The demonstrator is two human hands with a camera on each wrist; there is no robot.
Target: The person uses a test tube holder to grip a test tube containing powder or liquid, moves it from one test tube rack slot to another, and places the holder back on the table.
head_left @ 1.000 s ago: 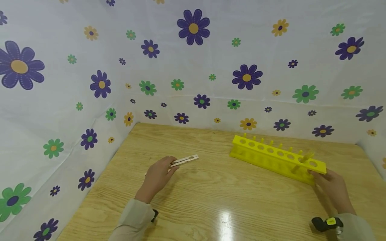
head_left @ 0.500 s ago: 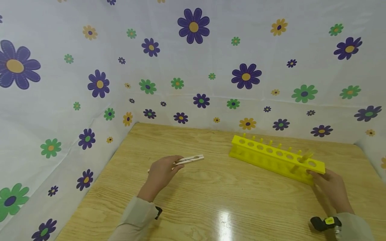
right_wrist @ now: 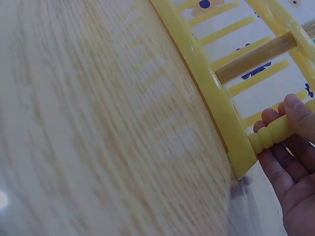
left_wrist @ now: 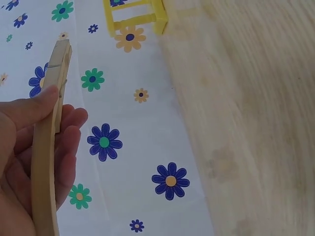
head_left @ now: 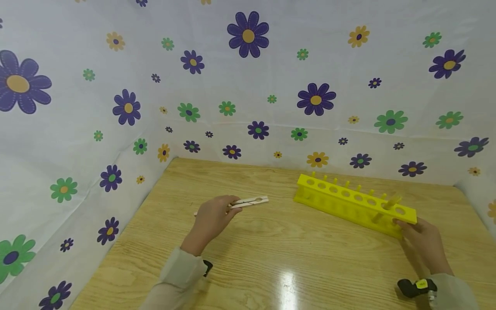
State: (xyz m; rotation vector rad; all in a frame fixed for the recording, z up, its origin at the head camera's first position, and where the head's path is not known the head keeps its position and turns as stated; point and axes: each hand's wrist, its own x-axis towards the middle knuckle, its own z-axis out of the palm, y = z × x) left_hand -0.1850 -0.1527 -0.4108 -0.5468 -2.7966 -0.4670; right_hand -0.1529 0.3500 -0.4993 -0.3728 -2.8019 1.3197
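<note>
My left hand [head_left: 212,217] grips a wooden test tube holder [head_left: 252,201] above the table, its jaw end pointing right toward the rack. In the left wrist view the thumb presses along the test tube holder [left_wrist: 44,157], with curled fingers behind it. A yellow test tube rack [head_left: 341,209] stands at an angle on the right. One test tube [head_left: 392,201] sits in a hole near its right end, leaning slightly. My right hand [head_left: 424,243] holds that end; in the right wrist view the hand [right_wrist: 295,172] wraps round the rack's end post [right_wrist: 275,132].
Flower-printed white cloth [head_left: 271,86] walls in the back and left of the wood-grain table [head_left: 302,254]. Thin pegs [head_left: 347,184] rise along the rack's far side. Dark straps sit at both wrists.
My left hand has moved to the right and slightly up with the test tube holder, closer to the rack. My right hand and the rack stay in place.
</note>
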